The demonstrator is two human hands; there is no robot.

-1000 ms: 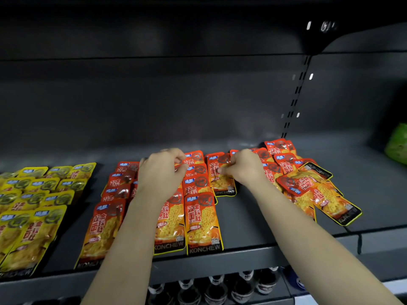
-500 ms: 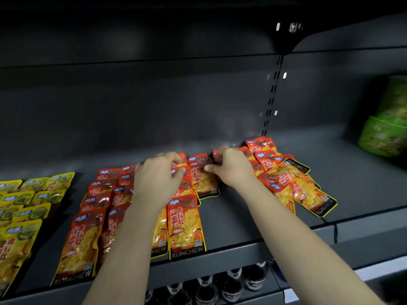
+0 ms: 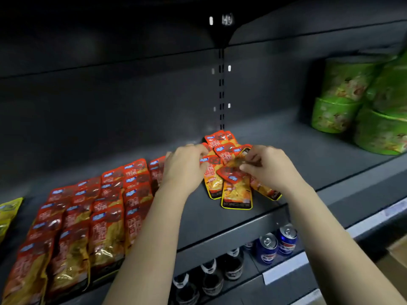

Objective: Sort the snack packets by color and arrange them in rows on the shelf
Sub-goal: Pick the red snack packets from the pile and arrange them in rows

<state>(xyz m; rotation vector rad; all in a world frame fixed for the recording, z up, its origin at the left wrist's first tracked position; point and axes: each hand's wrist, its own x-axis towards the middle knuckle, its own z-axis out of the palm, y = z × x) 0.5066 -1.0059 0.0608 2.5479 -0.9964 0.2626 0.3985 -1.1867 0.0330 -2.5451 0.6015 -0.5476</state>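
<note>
Both arms reach forward over the shelf (image 3: pixel 198 213), palms down. We see the right hand (image 3: pixel 269 167) with its grip closed on one red packet (image 3: pixel 236 160) — thumb and fingertips pinch it above the loose pile (image 3: pixel 220 137). The left hand (image 3: pixel 185 167) curls its fingers on that pile; whether its grip holds, we cannot tell. Sorted red rows (image 3: pixel 105 205) lie left.

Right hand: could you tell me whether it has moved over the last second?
Yes. The right hand was left of the foot of the slotted upright; now it lies right of it, pinching a red packet in the loose pile.
</note>
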